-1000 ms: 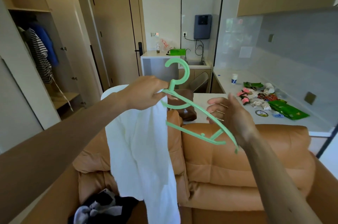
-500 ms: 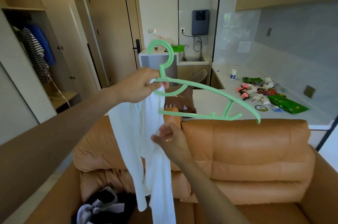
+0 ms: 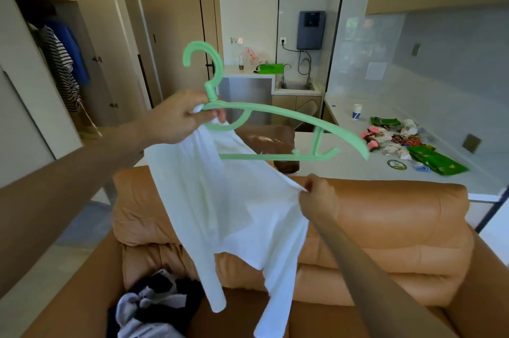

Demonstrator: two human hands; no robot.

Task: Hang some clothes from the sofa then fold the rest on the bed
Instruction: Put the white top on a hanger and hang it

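1. Change since half a second ago: the right hand (image 3: 316, 197), then curled under the middle of the hanger, now sits lower and further out, and the white shirt (image 3: 228, 200) is spread wide instead of hanging in a narrow drape.
2. That hand is closed to a narrow pinch, thumb against fingers on the shirt's edge, with the cloth pulled taut toward it.
3. By my judgement, this opens the garment for the hanger's free arm (the hanging step is under way, not done).
4. Up and across from it, the left hand (image 3: 176, 120) is wrapped tight round the green hanger (image 3: 275, 112) just below its hook, with a bunch of shirt trapped in the same grip.
5. Below both hands, a dark and grey pile of clothes (image 3: 154, 307) lies on the sofa (image 3: 385, 216).
6. Beyond the right hand is a counter (image 3: 344, 166). Far past the left, a striped top (image 3: 59, 67) hangs in the wardrobe.
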